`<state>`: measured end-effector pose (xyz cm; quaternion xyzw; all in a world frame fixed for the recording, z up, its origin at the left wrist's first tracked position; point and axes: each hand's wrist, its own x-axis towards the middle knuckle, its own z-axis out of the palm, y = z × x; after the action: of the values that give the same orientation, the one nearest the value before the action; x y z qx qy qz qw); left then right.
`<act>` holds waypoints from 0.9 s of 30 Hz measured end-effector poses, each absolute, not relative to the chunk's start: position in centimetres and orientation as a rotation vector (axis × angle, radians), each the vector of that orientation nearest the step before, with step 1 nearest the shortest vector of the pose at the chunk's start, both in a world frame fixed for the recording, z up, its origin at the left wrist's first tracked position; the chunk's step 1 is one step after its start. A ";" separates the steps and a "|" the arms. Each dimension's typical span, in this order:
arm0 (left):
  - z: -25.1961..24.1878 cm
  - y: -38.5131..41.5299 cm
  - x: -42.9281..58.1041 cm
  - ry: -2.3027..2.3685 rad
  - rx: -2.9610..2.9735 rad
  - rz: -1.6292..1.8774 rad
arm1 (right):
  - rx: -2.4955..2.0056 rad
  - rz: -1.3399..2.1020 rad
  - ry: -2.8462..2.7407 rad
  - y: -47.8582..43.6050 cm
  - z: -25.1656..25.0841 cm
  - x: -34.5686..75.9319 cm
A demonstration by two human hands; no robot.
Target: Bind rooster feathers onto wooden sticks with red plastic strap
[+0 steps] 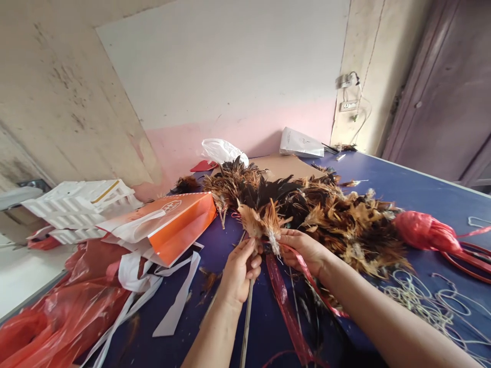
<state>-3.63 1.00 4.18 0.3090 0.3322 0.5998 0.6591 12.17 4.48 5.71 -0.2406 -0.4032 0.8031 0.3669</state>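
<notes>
My left hand (241, 267) is closed round a thin wooden stick (247, 322) where brown feathers (251, 221) stand at its upper end. Close beside it, my right hand (303, 251) pinches a red plastic strip (305, 268). A small tuft of orange-brown feathers (271, 225) with a pale downy base sits between the two hands; which fingers grip it is unclear. Another length of red plastic strip (282, 291) hangs below the hands. Just beyond them lies a large heap of black and brown feathers (345, 220) on the blue table (406, 179).
To the left are an orange paper bag (182, 225), a red plastic bag (65, 306), white strips (178, 301) and white foam pieces (82, 204). At right lie a red plastic bundle (425, 231) and tangled string (425, 306). A white packet (301, 143) stands by the wall.
</notes>
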 end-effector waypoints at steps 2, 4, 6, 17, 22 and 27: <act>4.3 1.0 -3.6 0.761 0.699 1.361 | -0.615 2.074 -1.039 4.9 5.3 12.4; 4.4 0.9 -3.7 0.771 0.692 1.356 | -0.612 2.069 -1.040 5.2 5.0 12.7; 4.4 0.9 -3.7 0.765 0.682 1.348 | -0.601 2.057 -1.033 5.6 4.8 13.0; 4.7 0.9 -3.9 0.713 0.606 1.326 | -0.740 1.792 -1.093 6.2 6.0 14.4; 4.6 0.9 -4.0 0.692 0.661 1.331 | -0.730 1.503 -1.272 4.1 8.9 14.1; 4.6 0.7 -3.8 0.744 0.704 1.307 | -0.732 1.481 -1.256 2.6 8.2 11.4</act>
<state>-3.83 0.69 4.65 0.3131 0.3305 0.5811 0.6746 11.37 2.61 8.15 -0.3037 -0.5212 0.6146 0.5083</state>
